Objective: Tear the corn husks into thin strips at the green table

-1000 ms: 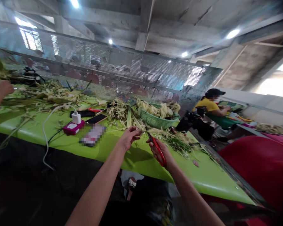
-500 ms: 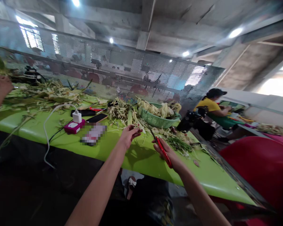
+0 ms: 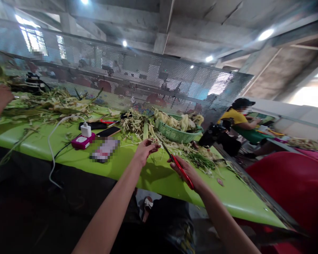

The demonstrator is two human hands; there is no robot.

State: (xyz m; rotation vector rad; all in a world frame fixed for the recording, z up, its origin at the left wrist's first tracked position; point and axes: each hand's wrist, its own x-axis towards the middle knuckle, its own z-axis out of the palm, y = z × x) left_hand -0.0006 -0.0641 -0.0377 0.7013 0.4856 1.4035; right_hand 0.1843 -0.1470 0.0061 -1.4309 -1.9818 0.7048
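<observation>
My right hand (image 3: 187, 171) is wrapped round red-handled scissors (image 3: 182, 171), whose dark blades point up and left toward my other hand. My left hand (image 3: 145, 151) is held in a pinch above the green tabletop, with a small pale plant piece (image 3: 154, 142) at its fingertips; its exact shape is too small to tell. Behind the hands stands a green plastic basket (image 3: 178, 134) full of pale, leafy corn-like husks (image 3: 185, 123). Dry trimmings (image 3: 132, 125) are heaped left of the basket, and green cuttings (image 3: 201, 159) lie to the right of the scissors.
On the green table (image 3: 116, 167) are a magenta power socket (image 3: 82, 141) with a white charger, two phones, one a dark phone (image 3: 109, 131), and another red-handled tool (image 3: 108, 121). Another person's hand (image 3: 0, 97) is at far left. A perforated metal screen (image 3: 137, 77) runs behind.
The scissors in my right hand have shifted slightly up and left, their blades closer to my left hand. My left hand stays nearly still.
</observation>
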